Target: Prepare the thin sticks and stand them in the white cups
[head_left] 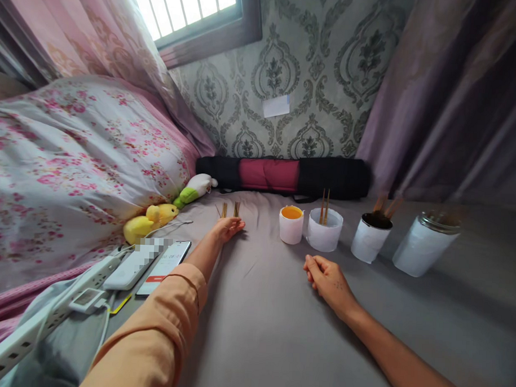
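Note:
My left hand (230, 228) reaches out low over the grey sheet, fingers stretched to the right and slightly bent. Just beyond it are two small bunches of thin brown sticks (236, 208), their lower ends hidden behind the hand. My right hand (326, 279) is closed, thumb against curled fingers; whatever it might hold is hidden. In front of that hand stand a white-wrapped cup with an orange inside (290, 231) and a wider white cup (324, 236) with two sticks upright in it. Farther right are a white-wrapped dark-mouthed can (369, 245) and a white-wrapped jar (423, 250), both holding blurred sticks.
A black and maroon roll (269, 176) lies along the wall. At left are a yellow plush toy (149, 223), a white and green plush (196, 190), a phone (164, 269), a white power bank (130, 268), and a power strip (28, 338) with cables.

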The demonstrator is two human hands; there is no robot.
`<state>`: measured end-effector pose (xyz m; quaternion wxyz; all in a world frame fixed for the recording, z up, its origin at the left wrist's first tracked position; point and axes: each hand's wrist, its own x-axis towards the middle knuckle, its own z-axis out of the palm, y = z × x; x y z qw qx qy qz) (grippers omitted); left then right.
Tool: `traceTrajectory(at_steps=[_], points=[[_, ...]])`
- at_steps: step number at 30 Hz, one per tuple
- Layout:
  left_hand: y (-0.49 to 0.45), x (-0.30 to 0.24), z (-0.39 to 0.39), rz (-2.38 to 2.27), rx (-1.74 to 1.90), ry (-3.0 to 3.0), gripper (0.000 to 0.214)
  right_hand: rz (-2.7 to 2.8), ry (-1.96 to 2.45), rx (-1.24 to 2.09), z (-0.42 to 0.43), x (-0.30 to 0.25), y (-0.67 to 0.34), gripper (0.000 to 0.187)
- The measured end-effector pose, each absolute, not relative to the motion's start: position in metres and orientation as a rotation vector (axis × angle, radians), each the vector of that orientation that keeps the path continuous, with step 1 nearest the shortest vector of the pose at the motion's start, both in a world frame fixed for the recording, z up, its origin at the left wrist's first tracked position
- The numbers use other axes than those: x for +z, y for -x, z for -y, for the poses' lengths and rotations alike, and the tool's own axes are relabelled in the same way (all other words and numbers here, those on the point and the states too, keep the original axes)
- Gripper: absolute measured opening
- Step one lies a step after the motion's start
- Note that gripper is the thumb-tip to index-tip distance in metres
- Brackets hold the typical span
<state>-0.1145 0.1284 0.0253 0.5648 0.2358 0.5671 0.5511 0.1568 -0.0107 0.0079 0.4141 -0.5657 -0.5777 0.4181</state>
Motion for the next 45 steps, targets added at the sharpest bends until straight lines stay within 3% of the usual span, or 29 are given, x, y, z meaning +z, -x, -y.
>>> traceTrajectory(at_steps=[26, 45], points=[[0.078, 0.009, -0.078, -1.074, 1.402, -0.646, 0.006, 1.458, 1.388, 1.056, 0.01, 0.002, -0.158, 0.042], [0.032, 0.008, -0.029, -1.036, 1.4, -0.762, 0.025, 1.463, 1.37, 1.036, 0.011, 0.002, -0.158, 0.044]])
